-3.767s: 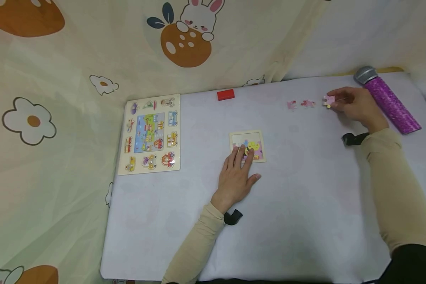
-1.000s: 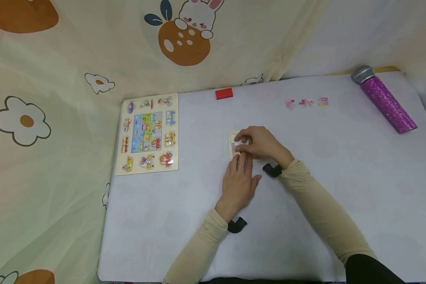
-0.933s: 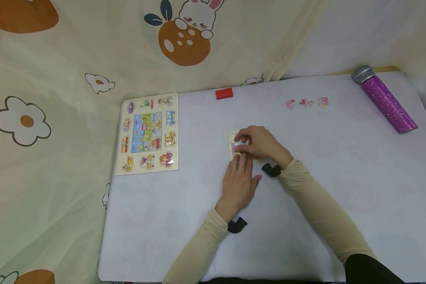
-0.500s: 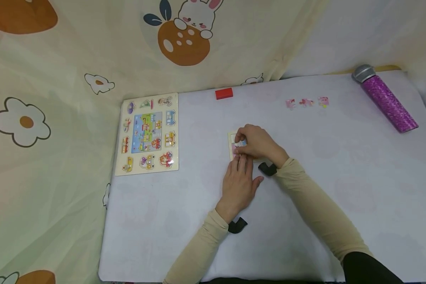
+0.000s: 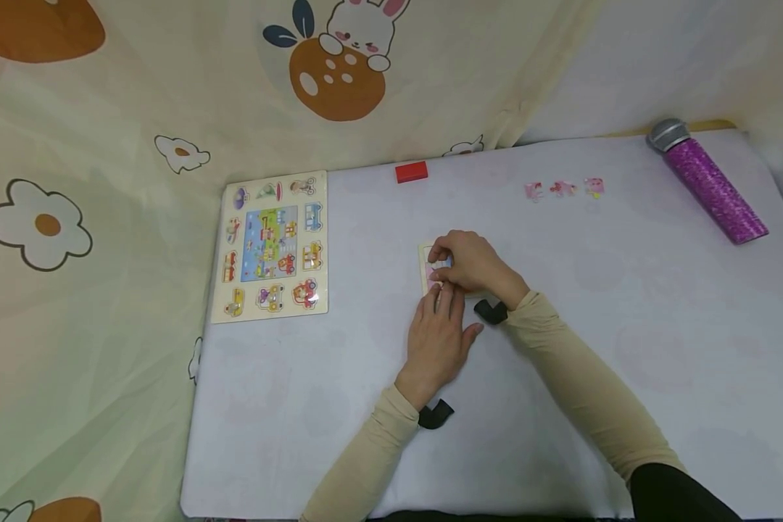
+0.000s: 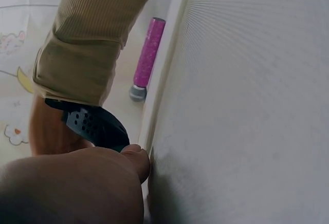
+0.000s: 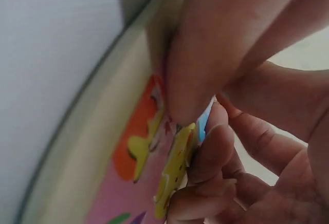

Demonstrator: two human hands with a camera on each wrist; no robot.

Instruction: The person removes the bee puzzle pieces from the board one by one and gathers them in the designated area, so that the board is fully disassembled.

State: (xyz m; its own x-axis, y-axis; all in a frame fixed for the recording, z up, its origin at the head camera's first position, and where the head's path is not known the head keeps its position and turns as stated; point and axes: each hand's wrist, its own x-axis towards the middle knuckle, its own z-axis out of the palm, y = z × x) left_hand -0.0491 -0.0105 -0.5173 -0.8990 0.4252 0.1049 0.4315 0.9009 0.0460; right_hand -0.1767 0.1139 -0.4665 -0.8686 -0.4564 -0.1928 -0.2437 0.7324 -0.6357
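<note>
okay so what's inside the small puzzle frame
Puzzle artwork in pink, orange, yellow and blue shows inside the small frame; the right hand and left hand hide much of it.

Ribbed beige sleeves (image 5: 587, 377) end at curved black wrist pieces (image 5: 436, 415), with black cloth (image 5: 672, 493) higher on the right.

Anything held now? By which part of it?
Can't tell whether the right hand pinches a piece of the small puzzle; contact is partly hidden. Left hand: fingers straight, no grip.

Puzzle frame (image 7: 100, 116) apparently beneath the fingers (image 5: 457, 304)
</note>
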